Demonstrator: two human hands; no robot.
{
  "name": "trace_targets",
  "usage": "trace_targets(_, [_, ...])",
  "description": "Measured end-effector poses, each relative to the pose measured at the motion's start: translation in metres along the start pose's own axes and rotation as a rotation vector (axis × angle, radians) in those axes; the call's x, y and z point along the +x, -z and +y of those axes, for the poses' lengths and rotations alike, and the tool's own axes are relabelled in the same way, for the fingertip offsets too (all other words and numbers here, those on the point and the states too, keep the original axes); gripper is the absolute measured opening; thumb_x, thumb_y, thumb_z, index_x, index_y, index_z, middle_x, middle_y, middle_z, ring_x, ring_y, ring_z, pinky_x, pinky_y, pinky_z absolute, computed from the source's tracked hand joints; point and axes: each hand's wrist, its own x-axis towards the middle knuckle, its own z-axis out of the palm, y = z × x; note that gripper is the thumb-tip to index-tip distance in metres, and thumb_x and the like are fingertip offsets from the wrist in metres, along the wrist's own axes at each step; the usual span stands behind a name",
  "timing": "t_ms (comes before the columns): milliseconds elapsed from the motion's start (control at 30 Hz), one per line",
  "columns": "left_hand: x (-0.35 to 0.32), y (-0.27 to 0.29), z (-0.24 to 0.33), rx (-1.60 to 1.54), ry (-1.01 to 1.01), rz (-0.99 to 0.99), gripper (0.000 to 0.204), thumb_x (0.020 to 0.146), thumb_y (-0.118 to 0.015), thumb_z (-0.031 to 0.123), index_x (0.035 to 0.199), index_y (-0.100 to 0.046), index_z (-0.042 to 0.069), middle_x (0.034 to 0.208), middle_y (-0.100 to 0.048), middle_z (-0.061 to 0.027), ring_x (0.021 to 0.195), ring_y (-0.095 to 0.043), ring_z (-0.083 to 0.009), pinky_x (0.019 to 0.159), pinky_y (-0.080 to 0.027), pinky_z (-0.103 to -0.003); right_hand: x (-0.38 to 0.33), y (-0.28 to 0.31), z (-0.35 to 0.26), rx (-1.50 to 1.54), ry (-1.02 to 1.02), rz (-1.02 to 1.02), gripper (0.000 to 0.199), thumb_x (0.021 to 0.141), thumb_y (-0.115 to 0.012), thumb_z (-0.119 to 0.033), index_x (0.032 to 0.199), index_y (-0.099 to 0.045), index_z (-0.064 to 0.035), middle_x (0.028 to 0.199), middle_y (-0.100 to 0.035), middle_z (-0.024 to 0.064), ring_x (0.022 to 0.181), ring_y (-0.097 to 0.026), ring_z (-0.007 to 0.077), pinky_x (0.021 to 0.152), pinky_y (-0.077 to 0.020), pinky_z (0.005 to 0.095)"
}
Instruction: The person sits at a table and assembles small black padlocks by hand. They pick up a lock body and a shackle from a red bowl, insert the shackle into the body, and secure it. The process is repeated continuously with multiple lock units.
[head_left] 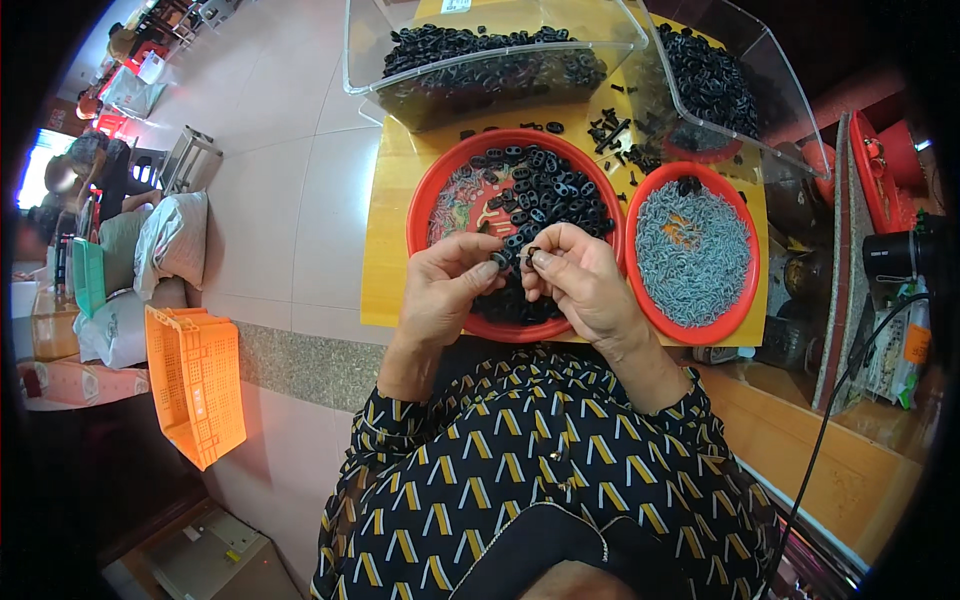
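Above the near half of a round red tray [415, 215], my two hands face each other a short gap apart. Thumb and finger of my left hand [440, 292] pinch a small black plastic piece [499, 259]. My right hand [590, 288] is closed in a pinch on a small dark piece [530, 257] with a thin pale tip, too small to tell its kind. Many black two-hole plastic pieces [565, 187] are heaped on the tray's right side. Beside my right hand, an oval red tray [634, 275] holds a mass of silver screws [690, 265].
On the yellow table [385, 250], two clear plastic bins [352, 65] [765, 45] of black parts stand at the back. Loose black parts [610, 130] lie between bins and trays. An orange crate [200, 385] and white sacks [172, 240] sit on the floor left. A cable [822, 430] hangs right.
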Motion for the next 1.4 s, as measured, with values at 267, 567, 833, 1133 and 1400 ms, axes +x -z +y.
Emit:
trace_targets(267, [-0.006, -0.008, -0.006, 0.387, -0.265, 0.042, 0.017, 0.076, -0.060, -0.001, 0.093, -0.059, -0.004, 0.083, -0.060, -0.0060, 0.074, -0.057, -0.0126, 0.067, -0.046, -0.022, 0.001, -0.008, 0.006, 0.020, 0.019, 0.007, 0.010, 0.083, -0.051, -0.007, 0.089, -0.049, 0.0011, 0.078, -0.055, 0.0053, 0.067, -0.054, 0.0093, 0.060, -0.0464, 0.0207])
trace_targets(567, [-0.010, -0.013, -0.002, 0.393, -0.265, 0.059, 0.021, 0.079, -0.055, -0.002, 0.100, -0.056, -0.004, 0.081, -0.059, -0.0070, 0.070, -0.056, -0.0100, 0.063, -0.046, -0.021, 0.000, -0.011, 0.008, 0.072, -0.031, 0.013, 0.009, 0.083, -0.051, -0.006, 0.089, -0.050, 0.0007, 0.075, -0.054, 0.0045, 0.065, -0.053, 0.0088, 0.059, -0.0454, 0.0207])
trace_targets(833, [-0.008, -0.002, -0.005, -0.159, 0.056, -0.022, 0.030, 0.079, -0.057, 0.000, 0.108, -0.052, -0.002, 0.082, -0.059, -0.0084, 0.067, -0.056, -0.0121, 0.059, -0.046, -0.021, -0.001, -0.005, 0.002, -0.082, 0.012, 0.055, 0.010, 0.081, -0.053, -0.004, 0.089, -0.050, 0.0018, 0.070, -0.053, 0.0024, 0.056, -0.050, 0.0065, 0.049, -0.0418, 0.0188])
trace_targets(1133, [-0.009, 0.000, -0.007, -0.133, -0.008, -0.035, 0.031, 0.078, -0.059, 0.000, 0.108, -0.053, -0.003, 0.083, -0.060, -0.0081, 0.068, -0.056, -0.0120, 0.061, -0.046, -0.022, -0.003, -0.012, -0.007, -0.281, 0.027, 0.104, 0.010, 0.077, -0.056, -0.001, 0.085, -0.053, 0.0019, 0.073, -0.055, 0.0028, 0.056, -0.052, 0.0053, 0.048, -0.0430, 0.0178])
trace_targets(1400, [-0.011, -0.003, -0.004, -0.073, -0.048, -0.011, 0.031, 0.077, -0.060, -0.001, 0.107, -0.053, -0.003, 0.083, -0.059, -0.0068, 0.070, -0.056, -0.0108, 0.063, -0.047, -0.021, -0.002, -0.011, -0.005, -0.221, 0.014, 0.088, 0.009, 0.078, -0.055, -0.002, 0.086, -0.053, 0.0010, 0.075, -0.056, 0.0035, 0.059, -0.053, 0.0069, 0.051, -0.0443, 0.0180])
